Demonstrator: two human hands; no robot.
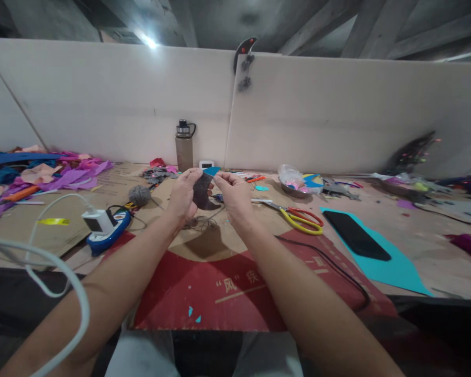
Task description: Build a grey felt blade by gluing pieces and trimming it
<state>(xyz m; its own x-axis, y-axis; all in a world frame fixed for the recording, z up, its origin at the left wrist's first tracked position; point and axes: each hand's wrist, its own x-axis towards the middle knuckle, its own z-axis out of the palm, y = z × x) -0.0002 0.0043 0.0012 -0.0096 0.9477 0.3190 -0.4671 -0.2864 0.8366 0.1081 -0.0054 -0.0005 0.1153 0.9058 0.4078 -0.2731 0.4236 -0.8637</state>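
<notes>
Above the middle of the worktable, my left hand is closed around a dark crescent-shaped piece, its curved point hanging down to the right. A small blue triangular piece sits at the top of the crescent, between the fingertips of both hands. My right hand is closed in a pinch at the right corner of that blue piece. Whether the blue piece is stuck to the crescent I cannot tell. Grey yarn strands lie below the hands.
Scissors with yellow and red handles lie to the right, near a black phone on a turquoise sheet. Left are a grey yarn ball, a power strip with a white cable, and felt scraps. A bottle stands behind.
</notes>
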